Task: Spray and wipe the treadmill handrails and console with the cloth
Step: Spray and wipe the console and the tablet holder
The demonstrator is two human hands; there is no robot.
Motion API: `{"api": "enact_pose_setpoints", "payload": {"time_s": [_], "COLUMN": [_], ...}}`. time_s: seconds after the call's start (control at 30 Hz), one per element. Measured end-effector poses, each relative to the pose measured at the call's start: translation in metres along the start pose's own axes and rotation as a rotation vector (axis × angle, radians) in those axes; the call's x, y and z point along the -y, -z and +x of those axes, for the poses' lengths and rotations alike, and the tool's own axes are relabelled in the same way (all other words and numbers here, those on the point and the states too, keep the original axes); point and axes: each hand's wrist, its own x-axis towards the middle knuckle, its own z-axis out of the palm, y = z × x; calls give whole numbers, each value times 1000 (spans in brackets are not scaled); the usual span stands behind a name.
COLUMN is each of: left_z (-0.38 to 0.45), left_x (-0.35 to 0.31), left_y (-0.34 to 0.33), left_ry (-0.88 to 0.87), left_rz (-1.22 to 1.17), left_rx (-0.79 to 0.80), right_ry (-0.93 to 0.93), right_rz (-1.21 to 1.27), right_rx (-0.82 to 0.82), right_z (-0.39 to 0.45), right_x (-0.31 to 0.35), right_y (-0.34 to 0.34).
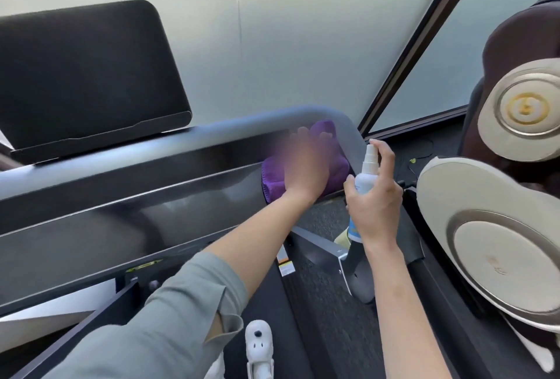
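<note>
Frosted glass panels [288,30] fill the background from ten to two o'clock, split by a dark slanting frame [424,36] at one o'clock. Below them the treadmill's grey handrail [169,145] runs from nine o'clock toward the centre and bends downward just right of centre, with the glossy black console [127,215] lying under it and a black tablet ledge [85,75] raised at ten o'clock. At the centre the left hand [306,166], blurred, presses flat with spread fingers on the purple cloth [339,172], which sits against the console's right end, just under the bend of the handrail. Just to the right, at three o'clock of the cloth, the right hand [375,206] is wrapped round a white spray bottle [365,178], held upright, its forefinger on top of the nozzle, close to the handrail bend. A grey-green sleeve [169,318] covers the left upper arm at seven o'clock. White shoe [259,348] shows at six o'clock on the dark belt [327,303]. Beige and brown massage chair parts [497,227] crowd the three to four o'clock edge
</note>
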Motion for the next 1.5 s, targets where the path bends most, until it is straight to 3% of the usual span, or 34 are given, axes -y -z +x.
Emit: {"api": "enact_pose_setpoints", "payload": {"time_s": [0.1,0.27,0.43,0.7,1.03,1.27,1.5], "left_z": [-18,-65,-7,-13,-64,-102,-148], "left_x": [-2,-5,-2,16,123,205,293], "left_y": [9,13,13,16,55,88,122], "left_ry": [-9,-195,-40,-59,28,180,349], "left_rz": [-67,-49,86,54,-18,-26,23], "left_rx": [3,-43,65,15,-64,-199,-295], "right_ry": [-10,12,46,79,159,256,323], "right_rz": [9,41,18,-3,80,129,173], "right_rx": [-7,-5,15,34,159,334,403], "right_z": [-4,-8,-7,-12,-41,-77,-107], "right_x": [0,8,9,16,82,133,180], "right_y": [4,0,-4,-3,-44,-82,-118]}}
